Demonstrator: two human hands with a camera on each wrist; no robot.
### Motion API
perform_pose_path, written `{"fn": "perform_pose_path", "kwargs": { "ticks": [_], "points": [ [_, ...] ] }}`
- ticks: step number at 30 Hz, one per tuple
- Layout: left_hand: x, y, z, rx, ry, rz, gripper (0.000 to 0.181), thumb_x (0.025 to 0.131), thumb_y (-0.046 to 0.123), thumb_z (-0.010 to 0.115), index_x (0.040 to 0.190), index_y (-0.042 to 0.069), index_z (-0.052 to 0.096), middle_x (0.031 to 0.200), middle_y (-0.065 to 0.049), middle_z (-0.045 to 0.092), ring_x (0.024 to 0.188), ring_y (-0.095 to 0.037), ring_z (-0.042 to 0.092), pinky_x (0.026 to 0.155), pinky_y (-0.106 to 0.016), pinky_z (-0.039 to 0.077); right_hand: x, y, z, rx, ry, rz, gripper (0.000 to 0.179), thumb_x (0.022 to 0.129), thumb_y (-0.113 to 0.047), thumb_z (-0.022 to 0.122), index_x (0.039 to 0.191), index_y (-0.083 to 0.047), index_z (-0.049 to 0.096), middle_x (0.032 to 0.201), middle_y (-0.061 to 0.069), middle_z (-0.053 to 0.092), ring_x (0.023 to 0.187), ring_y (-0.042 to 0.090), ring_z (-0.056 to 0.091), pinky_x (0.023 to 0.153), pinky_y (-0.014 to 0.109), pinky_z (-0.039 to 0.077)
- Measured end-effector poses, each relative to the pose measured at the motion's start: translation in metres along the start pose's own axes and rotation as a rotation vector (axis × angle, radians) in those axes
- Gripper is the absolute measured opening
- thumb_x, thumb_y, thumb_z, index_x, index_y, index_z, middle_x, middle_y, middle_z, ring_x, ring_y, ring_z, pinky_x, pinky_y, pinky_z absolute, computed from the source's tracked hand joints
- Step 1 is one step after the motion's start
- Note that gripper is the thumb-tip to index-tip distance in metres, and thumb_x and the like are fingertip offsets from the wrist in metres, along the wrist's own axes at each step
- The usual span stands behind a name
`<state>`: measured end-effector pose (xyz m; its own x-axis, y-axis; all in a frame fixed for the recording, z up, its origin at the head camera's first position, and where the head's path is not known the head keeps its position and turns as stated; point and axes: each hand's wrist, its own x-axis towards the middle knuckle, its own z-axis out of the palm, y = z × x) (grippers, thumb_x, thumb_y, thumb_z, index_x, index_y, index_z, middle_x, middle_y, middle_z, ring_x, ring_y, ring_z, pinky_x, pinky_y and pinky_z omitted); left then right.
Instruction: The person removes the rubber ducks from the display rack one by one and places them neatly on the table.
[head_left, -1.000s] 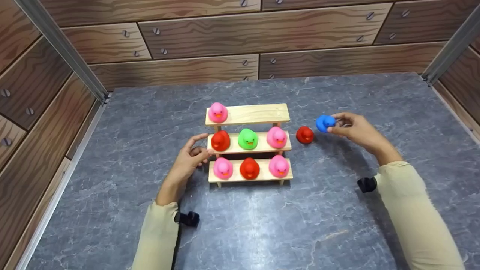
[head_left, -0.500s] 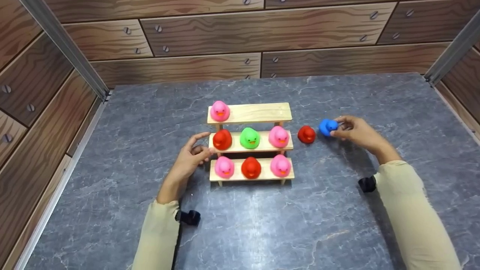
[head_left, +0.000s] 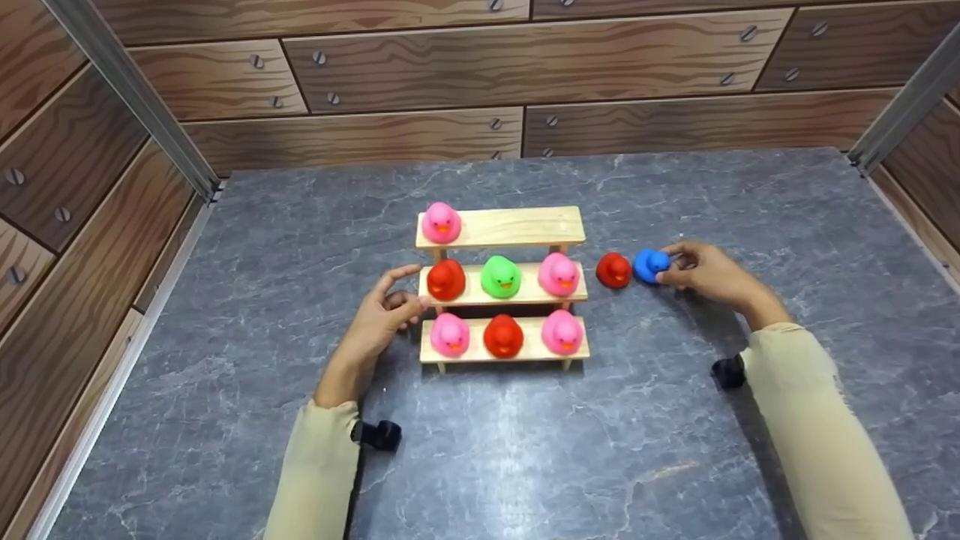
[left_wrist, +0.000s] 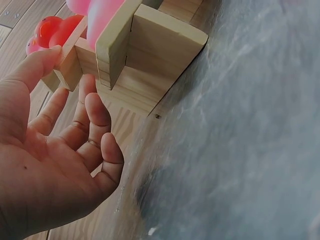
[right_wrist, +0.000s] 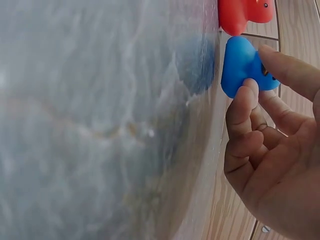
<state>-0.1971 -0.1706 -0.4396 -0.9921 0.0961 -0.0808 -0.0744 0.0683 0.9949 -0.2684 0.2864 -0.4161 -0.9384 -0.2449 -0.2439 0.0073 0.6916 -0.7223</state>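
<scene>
My right hand (head_left: 701,274) pinches a blue rubber duck (head_left: 646,266) between thumb and fingers, low over the tabletop to the right of a red rubber duck (head_left: 614,270). In the right wrist view the blue duck (right_wrist: 239,65) is close to the table surface, just beside the red one (right_wrist: 240,15). At the left end of the three-tier wooden stand (head_left: 517,226), my left hand (head_left: 379,315) grips the middle board with thumb and index finger. The left wrist view shows those fingertips on the board (left_wrist: 71,74), the other fingers curled loosely below.
Pink (head_left: 441,223), red (head_left: 446,280) and green (head_left: 501,277) rubber ducks sit on the stand's tiers. The top tier bears one duck, at its left. Wood-patterned walls (head_left: 412,71) border the grey marbled table (head_left: 510,450) at the back and sides.
My right hand has lowered the blue duck and brought it closer to the red duck on the table. The left hand has stayed at the stand.
</scene>
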Motion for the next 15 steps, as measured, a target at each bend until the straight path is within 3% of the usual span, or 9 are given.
{"fn": "perform_pose_path", "kwargs": {
  "ticks": [15],
  "points": [
    [0.0022, -0.0006, 0.0007, -0.004, 0.004, -0.007, 0.054, 0.089, 0.007, 0.066, 0.138, 0.013, 0.047, 0.073, 0.005, 0.060, 0.065, -0.011, 0.052, 0.062, -0.022, 0.039, -0.0044, 0.0040, -0.0018, 0.005, -0.017, -0.024, 0.049, 0.090, -0.017, 0.066, 0.130, 0.006, 0.048, 0.093, 0.004, 0.057, 0.073, 0.008, 0.057, 0.066, 0.023, 0.047]
  ]
}}
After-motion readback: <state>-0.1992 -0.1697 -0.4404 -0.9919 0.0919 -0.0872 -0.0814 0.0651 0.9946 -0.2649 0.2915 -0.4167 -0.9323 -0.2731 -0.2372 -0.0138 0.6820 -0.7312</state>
